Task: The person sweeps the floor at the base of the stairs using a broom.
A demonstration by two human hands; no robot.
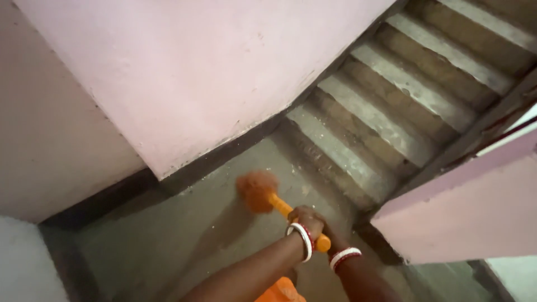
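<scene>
While both hands grip the orange brush over wet floor, stairs rise beside pink walls.

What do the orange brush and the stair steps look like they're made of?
The orange brush: handle looks like smooth moulded plastic with an even gloss; the fuzzy, blurred head suggests synthetic bristles, not certain. Stair steps: apparently bare cement, matte grey-brown, rough and stained, with worn edges.
</scene>
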